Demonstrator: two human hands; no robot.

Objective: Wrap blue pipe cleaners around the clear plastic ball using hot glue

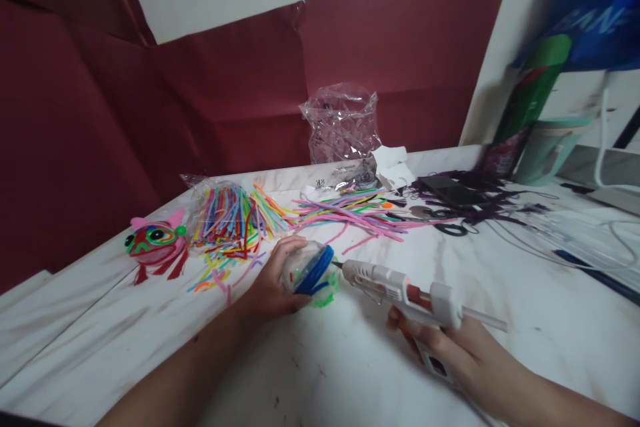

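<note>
My left hand [280, 287] is wrapped round a clear, rounded plastic piece [295, 270] that has blue pipe cleaners [316, 272] across its side. Green fuzzy bits [325, 297] show along its lower right edge. My right hand [450, 340] grips a white hot glue gun [385, 280] by its handle, with a glue stick [485, 319] poking out of the back. The gun's dark nozzle points left and is at or very close to the blue strips; whether it touches them I cannot tell.
A pink-and-red creature figure [157, 243] stands at the left. Behind my hands lie a bag of colourful pipe cleaners [225, 213], loose pipe cleaners [350, 213], black-handled scissors [453, 228] and a phone [453, 191]. A pale green cup [550, 150] and cables [530, 253] are at the right.
</note>
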